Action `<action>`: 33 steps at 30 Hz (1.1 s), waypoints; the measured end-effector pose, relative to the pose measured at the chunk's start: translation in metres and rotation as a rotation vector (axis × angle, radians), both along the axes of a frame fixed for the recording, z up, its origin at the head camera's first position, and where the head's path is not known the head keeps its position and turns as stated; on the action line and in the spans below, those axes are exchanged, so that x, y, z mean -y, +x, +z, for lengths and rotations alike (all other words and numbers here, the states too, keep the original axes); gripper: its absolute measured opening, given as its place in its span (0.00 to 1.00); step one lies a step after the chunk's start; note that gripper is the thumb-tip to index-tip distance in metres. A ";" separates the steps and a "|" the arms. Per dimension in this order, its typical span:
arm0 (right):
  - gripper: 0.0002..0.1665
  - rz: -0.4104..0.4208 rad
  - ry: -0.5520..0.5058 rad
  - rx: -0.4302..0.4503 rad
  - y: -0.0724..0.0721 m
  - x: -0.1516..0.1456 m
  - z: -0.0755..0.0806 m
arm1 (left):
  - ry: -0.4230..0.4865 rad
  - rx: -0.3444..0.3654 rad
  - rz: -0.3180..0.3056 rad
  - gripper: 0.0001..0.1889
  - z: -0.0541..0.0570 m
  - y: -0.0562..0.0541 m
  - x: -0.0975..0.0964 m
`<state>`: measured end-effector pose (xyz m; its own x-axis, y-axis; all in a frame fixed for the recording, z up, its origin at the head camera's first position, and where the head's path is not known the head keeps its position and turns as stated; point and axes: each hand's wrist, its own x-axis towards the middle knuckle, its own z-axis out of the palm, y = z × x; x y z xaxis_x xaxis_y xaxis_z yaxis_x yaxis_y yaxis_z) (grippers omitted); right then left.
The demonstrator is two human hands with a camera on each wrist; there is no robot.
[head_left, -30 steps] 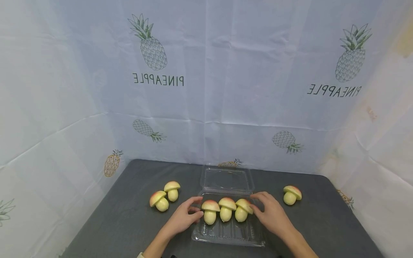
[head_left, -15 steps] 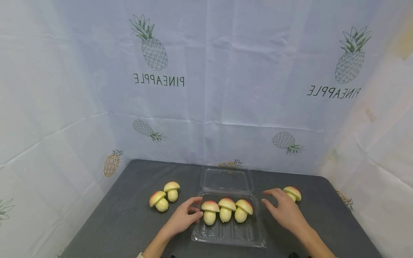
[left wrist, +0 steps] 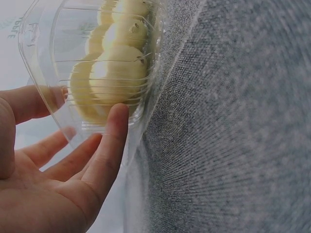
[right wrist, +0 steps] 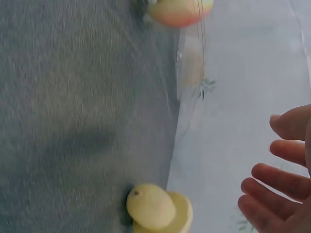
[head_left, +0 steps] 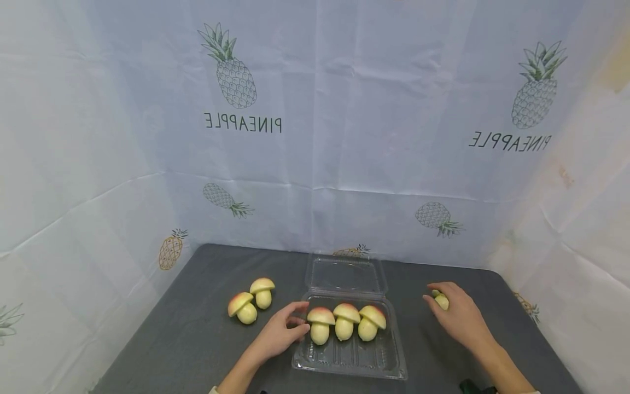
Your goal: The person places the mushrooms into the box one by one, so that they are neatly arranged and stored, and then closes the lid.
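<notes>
Three yellow toy mushrooms with red-tinged caps, the middle mushroom (head_left: 344,323) among them, stand side by side in a clear plastic container (head_left: 351,366). My left hand (head_left: 275,332) holds the container's left side, with finger and thumb tips at the rim. In the left wrist view one fingertip (left wrist: 118,114) presses the wall from outside. To the right, my right hand (head_left: 460,317) is over another mushroom (head_left: 441,300), partly hiding it. The right wrist view shows that hand's fingers (right wrist: 277,179) spread and relaxed, apart from the mushroom.
Two more mushrooms, the nearer mushroom (head_left: 242,308) and the farther mushroom (head_left: 262,294), lie left of the container. The container's open lid (head_left: 346,273) lies flat behind it. A white pineapple-print cloth (head_left: 315,153) hangs round the dark table (head_left: 197,339).
My right hand has moved right, from the container's right edge to the lone mushroom on the right. My left hand has stayed at the container's left side.
</notes>
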<state>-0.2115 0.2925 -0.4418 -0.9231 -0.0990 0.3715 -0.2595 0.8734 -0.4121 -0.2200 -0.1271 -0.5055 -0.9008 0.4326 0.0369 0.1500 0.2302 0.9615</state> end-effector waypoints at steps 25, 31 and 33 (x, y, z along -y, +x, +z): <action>0.31 -0.079 -0.086 0.078 -0.030 -0.059 -0.030 | -0.007 -0.011 0.019 0.29 0.000 0.000 -0.002; 0.33 -0.082 -0.114 0.128 -0.040 -0.067 -0.044 | -0.011 -0.014 0.020 0.28 -0.001 0.000 -0.001; 0.34 -0.093 -0.118 0.157 -0.044 -0.069 -0.048 | -0.010 -0.015 0.020 0.28 -0.001 0.001 -0.001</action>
